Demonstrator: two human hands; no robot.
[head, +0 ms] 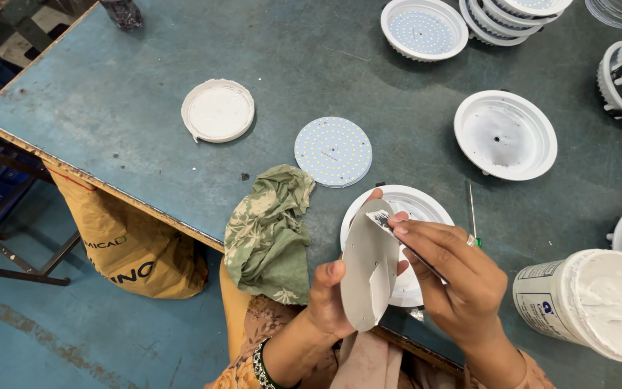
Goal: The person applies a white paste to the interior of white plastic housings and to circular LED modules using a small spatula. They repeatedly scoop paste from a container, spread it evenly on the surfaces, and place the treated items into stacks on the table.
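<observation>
Overhead, worn blue table [131, 101], left hand [329, 299] fingers grasping round disc [368, 266], right hand [455, 270] fingers pinching spatula [386, 222].

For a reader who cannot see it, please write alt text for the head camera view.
A person's left hand holds a round disc on edge while the right hand drags a thin tool across it, above a white lamp housing. On the blue-green table lie an LED board, a green cloth and an open tub of white paste.

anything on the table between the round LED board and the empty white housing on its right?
No. In the head view, the stretch between the LED board and the empty white housing is bare blue-green tabletop. The thin green-tipped tool lies nearer the person, below that line.
</observation>
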